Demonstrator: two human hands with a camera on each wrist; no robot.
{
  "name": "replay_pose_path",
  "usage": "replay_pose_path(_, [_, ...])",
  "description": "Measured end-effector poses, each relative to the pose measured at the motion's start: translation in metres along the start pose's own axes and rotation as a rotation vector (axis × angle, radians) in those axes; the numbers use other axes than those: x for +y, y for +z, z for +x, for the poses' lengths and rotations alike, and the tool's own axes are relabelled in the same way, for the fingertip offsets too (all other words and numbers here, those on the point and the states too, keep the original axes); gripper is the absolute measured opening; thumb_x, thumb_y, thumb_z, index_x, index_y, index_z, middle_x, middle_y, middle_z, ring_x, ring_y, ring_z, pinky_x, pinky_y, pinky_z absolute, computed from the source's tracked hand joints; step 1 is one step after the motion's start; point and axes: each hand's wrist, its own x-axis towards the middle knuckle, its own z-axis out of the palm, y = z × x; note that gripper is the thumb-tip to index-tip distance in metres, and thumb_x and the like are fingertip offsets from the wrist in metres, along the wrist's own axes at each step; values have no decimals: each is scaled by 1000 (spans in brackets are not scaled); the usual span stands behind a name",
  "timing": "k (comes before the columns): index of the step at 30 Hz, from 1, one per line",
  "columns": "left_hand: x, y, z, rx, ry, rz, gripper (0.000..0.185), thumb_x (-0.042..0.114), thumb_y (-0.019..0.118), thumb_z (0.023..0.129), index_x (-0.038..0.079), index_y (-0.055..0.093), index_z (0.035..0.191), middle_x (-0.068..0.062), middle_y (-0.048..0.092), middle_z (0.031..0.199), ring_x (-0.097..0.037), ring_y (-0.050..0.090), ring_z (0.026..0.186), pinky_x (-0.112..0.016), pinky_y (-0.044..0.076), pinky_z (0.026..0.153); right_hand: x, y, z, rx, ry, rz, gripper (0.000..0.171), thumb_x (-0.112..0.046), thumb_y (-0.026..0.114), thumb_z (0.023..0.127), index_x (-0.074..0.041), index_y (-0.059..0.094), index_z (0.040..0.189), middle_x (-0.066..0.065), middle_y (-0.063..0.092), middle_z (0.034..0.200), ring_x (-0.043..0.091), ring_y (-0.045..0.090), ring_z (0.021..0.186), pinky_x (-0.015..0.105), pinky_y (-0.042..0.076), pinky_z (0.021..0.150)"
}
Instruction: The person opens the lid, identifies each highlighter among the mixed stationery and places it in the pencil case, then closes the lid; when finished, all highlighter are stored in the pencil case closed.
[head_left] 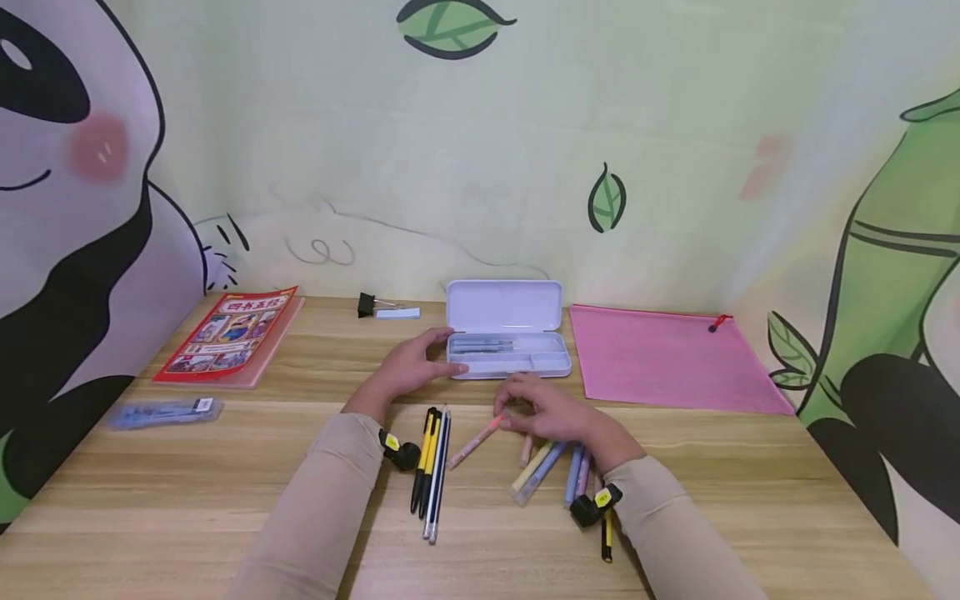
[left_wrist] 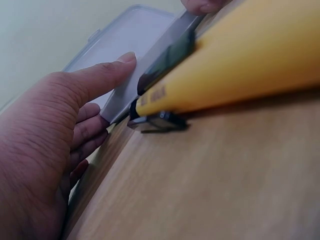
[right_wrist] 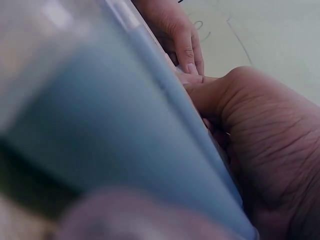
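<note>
Pink pen [head_left: 474, 441] lies tilted on the wooden desk [head_left: 750, 467], just in front of the open white pencil case [head_left: 507, 330]. Right hand [head_left: 555, 417] pinches its upper end between fingertips; the rest of the pen rests on the desk, not yet lifted clear.

Left hand [head_left: 411, 367] rests against the left end of the case, thumb along the edge, fingers nearly straight, steadying rather than gripping. The left wrist view confirms the thumb [left_wrist: 107, 75] lying on the case rim.

Case tray holds what look like two grey-blue pens; remainder of the tray appears unfilled.

Judged progress: early. Still outside the case: a bundle of yellow-and-black pens [head_left: 430, 467] near the left wrist, and several pastel pens [head_left: 551, 468] partly under the right hand.

Further out: red booklet [head_left: 228, 335] far left, packet of blue pens [head_left: 163, 412] near it, black binder clip [head_left: 366, 304] behind, pink zip pouch [head_left: 671, 358] to the right.
</note>
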Motion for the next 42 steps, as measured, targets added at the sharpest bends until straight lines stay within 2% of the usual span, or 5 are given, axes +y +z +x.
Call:
replay_pose_path(10, [-3,-1,-3,6,-8,-5,93,63,76,78,24,40,155,-4,48,153,-32,35,145,-57,25,118,-2,0,2,-33,-13,-65,11,-17,66,97,-20,65,108,-4,55,118,18,48,114,42,41,102])
replay_pose_path(20, [-6,2,-4,4,2,-19,95,65,76,77,25,40,155,-2,48,153,-32,34,146,-59,24,118,6,-2,-2,8,0,250,13,-13,58,103,-6,61,114,8,62,103,21,55,93,34,48,84])
replay_pose_path(26, [-4,4,-1,8,-1,-12,95,66,76,76,26,40,155,-2,47,154,-34,34,145,-60,24,117,9,-4,-5,139,137,405,21,-17,58,103,-4,64,119,10,66,105,24,59,99,32,49,88])
replay_pose_path(35, [2,2,0,1,1,10,94,65,76,77,26,40,155,-3,48,153,-34,34,145,-59,24,117,8,-11,-6,375,238,559,25,-24,63,101,-3,68,111,21,65,102,34,60,97,39,51,88])
replay_pose_path(42, [0,1,1,-5,-7,19,93,64,75,78,26,39,155,-3,46,154,-33,34,145,-58,25,118,7,-15,0,660,252,673,29,-20,62,101,7,65,113,4,66,87,16,63,85,29,56,83])
